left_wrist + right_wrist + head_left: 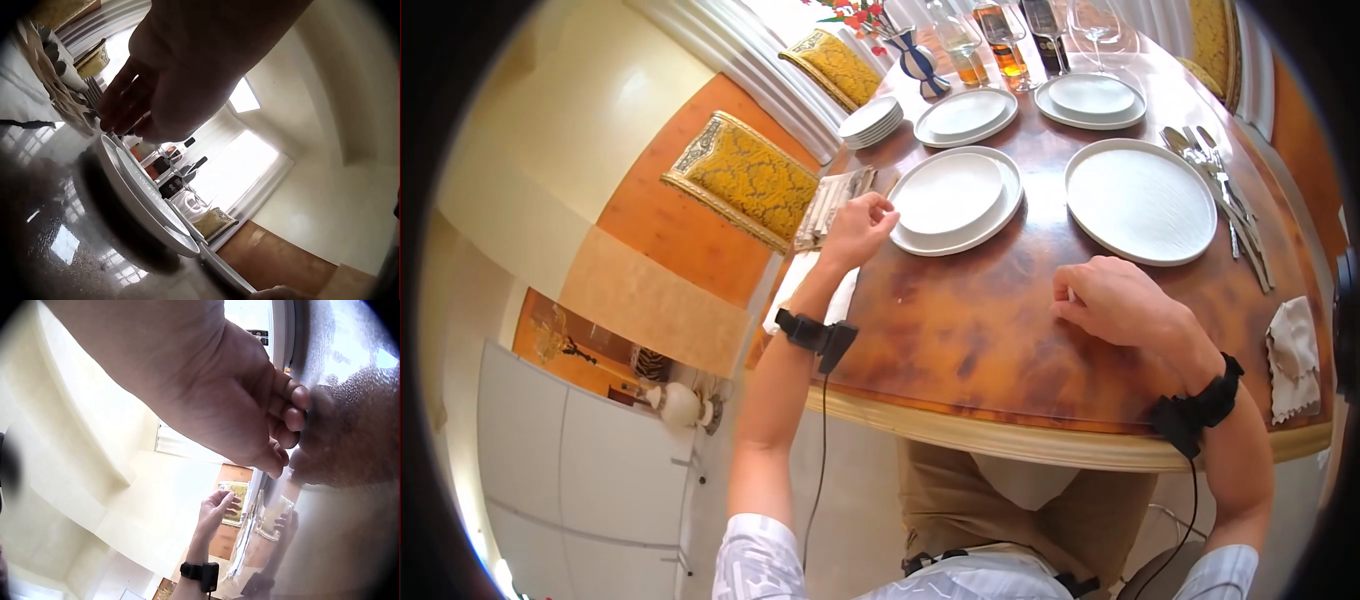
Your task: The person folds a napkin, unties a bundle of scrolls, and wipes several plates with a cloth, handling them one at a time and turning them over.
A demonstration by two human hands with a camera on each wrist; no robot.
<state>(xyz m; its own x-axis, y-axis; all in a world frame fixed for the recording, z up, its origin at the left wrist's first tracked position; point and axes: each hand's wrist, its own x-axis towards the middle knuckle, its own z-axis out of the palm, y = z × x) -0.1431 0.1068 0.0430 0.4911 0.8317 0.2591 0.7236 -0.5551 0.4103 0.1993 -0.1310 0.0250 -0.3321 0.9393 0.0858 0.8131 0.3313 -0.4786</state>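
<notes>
My left hand (pixel 860 231) hovers at the left rim of a small white plate (pixel 948 193) stacked on a larger white plate (pixel 990 232). Its fingers are loosely bent with nothing between them; the left wrist view shows the fingertips close above the plate edge. Low over the bare wood, in front of another large white plate (pixel 1142 200), is my right hand (pixel 1122 305). Its fingers curl loosely and hold nothing, the fingertips close to the glossy table (pixel 356 425) in the right wrist view.
Folded napkins with forks (pixel 832 205) lie left of the plates, and cutlery (pixel 1235 195) lies on the right. A beige cloth (pixel 1293 360) rests near the right edge. Behind stand a plate stack (pixel 870 122), a vase (pixel 920 65), bottles (pixel 1000 45) and wine glasses.
</notes>
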